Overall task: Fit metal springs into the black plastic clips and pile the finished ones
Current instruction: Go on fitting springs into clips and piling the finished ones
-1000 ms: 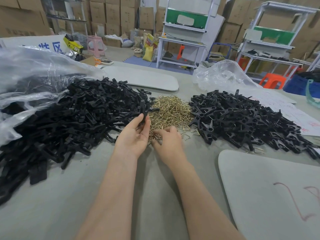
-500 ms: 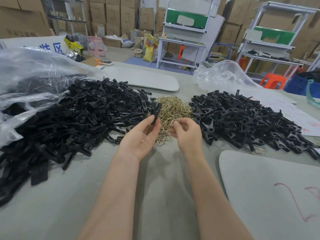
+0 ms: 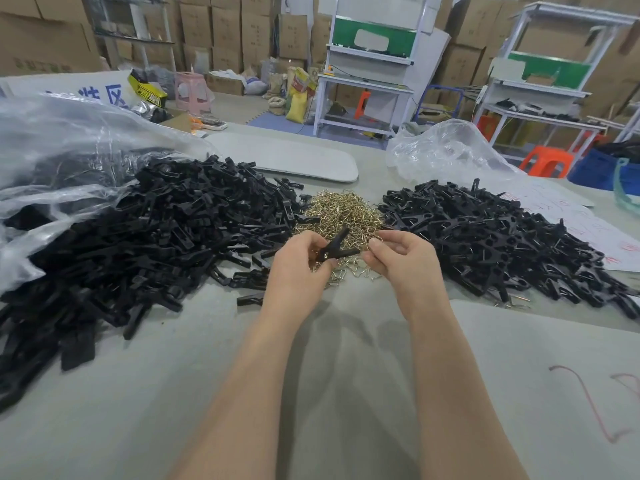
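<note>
Since the pile of bare clips (image 3: 156,244) outweighs the finished pile (image 3: 502,237), most work is judged undone. One clip (image 3: 334,249) is gripped in the left hand (image 3: 298,271), a spring (image 3: 376,240) seemingly pinched in the right hand (image 3: 401,265), above the spring heap (image 3: 346,211).

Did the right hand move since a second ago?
Yes. The right hand has moved right, off the near edge of the spring pile, toward the right clip pile, pinching a spring.
</note>
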The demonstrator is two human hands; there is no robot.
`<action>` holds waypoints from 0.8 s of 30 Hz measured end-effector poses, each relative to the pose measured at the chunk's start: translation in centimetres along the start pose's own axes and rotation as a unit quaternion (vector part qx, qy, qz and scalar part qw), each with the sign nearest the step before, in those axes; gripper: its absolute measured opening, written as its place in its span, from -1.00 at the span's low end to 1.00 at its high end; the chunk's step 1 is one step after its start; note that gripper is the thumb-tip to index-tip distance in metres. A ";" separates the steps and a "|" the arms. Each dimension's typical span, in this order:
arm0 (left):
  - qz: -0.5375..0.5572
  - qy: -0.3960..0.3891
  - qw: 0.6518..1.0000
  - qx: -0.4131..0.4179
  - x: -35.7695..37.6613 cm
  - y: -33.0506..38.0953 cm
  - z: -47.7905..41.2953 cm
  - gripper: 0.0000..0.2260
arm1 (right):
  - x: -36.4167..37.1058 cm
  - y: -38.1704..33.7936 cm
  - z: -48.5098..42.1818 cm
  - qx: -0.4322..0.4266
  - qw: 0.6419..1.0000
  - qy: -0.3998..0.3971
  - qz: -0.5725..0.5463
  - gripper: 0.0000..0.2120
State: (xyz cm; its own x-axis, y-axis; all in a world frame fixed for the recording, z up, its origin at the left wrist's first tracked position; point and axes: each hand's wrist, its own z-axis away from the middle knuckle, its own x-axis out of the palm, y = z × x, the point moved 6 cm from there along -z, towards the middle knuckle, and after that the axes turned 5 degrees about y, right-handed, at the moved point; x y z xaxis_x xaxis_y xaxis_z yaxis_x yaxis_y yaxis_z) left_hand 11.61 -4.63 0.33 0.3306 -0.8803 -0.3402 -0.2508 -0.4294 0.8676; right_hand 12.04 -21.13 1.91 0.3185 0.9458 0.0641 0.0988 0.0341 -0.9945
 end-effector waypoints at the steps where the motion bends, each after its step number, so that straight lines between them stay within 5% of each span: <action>1: -0.025 0.002 0.999 0.019 0.0 0.1 0.1 -0.82 | -0.1 -0.1 0.0 -0.005 1.000 0.000 0.009 -0.91; 7: -0.080 -0.007 0.991 0.104 0.1 1.3 0.3 -0.81 | 0.1 -0.8 0.1 -0.093 0.979 -0.023 0.178 -0.83; 13: -0.096 -0.027 0.984 0.150 0.2 1.8 0.5 -0.79 | 0.2 -0.8 0.1 -0.086 0.962 -0.044 0.257 -0.81; 21: -0.086 -0.086 0.981 0.151 0.4 1.8 0.6 -0.83 | 0.1 -0.6 0.1 -0.049 0.968 -0.066 0.237 -0.79; 24: -0.022 -0.100 0.989 0.103 -0.1 1.6 0.4 -0.78 | -0.1 0.2 0.3 0.034 0.988 -0.126 0.077 -0.85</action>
State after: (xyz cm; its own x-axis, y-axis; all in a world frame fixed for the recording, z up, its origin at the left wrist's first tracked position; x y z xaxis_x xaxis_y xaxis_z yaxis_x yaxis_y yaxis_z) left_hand 10.78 -5.27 1.56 0.1645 -0.8736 -0.4580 -0.4277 -0.4816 0.7650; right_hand 11.74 -21.14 1.66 0.0788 0.9916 -0.1026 0.0004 -0.1030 -0.9947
